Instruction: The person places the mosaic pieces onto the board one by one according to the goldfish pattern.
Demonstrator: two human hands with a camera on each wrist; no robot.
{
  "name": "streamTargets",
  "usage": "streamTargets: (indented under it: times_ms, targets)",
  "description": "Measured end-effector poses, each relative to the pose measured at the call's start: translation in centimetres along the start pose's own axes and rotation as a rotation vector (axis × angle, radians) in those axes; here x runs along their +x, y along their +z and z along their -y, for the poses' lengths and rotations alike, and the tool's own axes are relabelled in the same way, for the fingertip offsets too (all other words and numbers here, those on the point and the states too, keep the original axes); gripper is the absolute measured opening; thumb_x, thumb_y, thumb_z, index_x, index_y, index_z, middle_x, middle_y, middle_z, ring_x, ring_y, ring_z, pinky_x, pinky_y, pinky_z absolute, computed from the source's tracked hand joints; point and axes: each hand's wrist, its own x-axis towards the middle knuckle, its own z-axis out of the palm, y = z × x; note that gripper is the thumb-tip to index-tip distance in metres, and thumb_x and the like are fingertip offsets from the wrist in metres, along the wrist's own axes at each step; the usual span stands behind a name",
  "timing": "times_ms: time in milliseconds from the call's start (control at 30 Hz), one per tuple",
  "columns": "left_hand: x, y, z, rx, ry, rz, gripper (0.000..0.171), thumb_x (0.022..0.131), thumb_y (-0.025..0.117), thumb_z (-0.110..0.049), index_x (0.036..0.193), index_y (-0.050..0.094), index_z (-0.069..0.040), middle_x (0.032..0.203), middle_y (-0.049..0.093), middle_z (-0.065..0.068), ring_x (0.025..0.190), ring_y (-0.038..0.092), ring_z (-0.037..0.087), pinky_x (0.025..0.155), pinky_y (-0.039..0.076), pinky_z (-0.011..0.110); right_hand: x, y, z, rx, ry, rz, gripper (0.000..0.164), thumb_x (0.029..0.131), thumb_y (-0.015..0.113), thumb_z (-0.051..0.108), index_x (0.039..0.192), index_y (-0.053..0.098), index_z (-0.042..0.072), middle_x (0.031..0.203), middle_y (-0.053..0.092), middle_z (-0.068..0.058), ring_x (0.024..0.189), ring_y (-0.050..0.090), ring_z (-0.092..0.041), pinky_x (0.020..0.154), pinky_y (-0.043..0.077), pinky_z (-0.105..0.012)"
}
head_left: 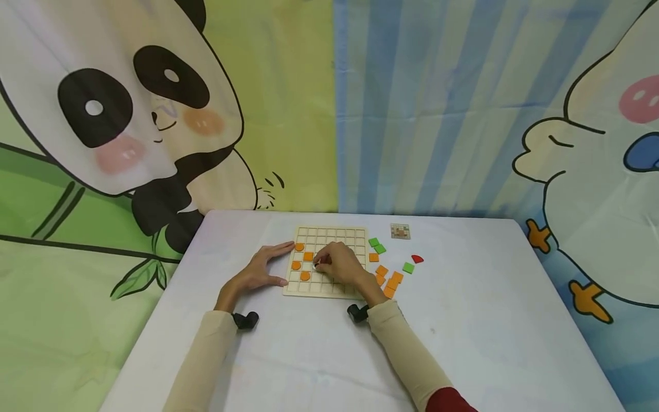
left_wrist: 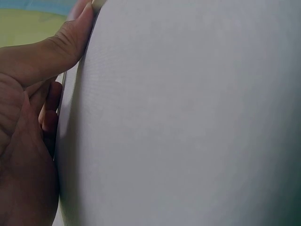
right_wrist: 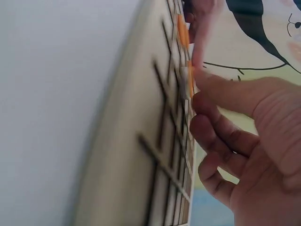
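A pale wooden grid board point(head_left: 350, 233) lies on the white table. Along its left edge, my left hand point(head_left: 255, 270) spreads its fingers and thumb, touching the board's side and near corner. In the left wrist view the thumb point(left_wrist: 66, 47) reaches the board's corner. Over the middle of the board, my right hand point(head_left: 340, 264) pinches a small whitish piece point(right_wrist: 185, 84) between thumb and fingers; its exact shape is unclear. Several orange discs point(head_left: 305, 276) and an orange square point(head_left: 308, 256) sit on the board's left side. The fingers hide part of the grid.
Right of the board lie several loose orange tiles point(head_left: 397, 277), green tiles point(head_left: 408, 268) and a red wedge-shaped piece point(head_left: 417, 259). A small patterned card point(head_left: 400, 231) is near the back edge. Behind the table hangs a cartoon-printed curtain point(head_left: 437, 103).
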Motion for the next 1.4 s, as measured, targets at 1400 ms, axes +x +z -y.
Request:
streamTargets:
  times_ms: [1400]
  targets:
    - [0.0, 0.0, 0.1, -0.003, 0.01, -0.01, 0.107, 0.074, 0.1, -0.038, 0.165, 0.049, -0.013, 0.175, 0.043, 0.012, 0.159, 0.035, 0.049, 0.125, 0.024, 0.077, 3.3, -0.4, 0.3, 0.039, 0.03, -0.067, 0.009, 0.104, 0.074, 0.012, 0.102, 0.082, 0.011, 0.095, 0.08, -0.002, 0.082, 0.07, -0.014, 0.077, 0.059, -0.035]
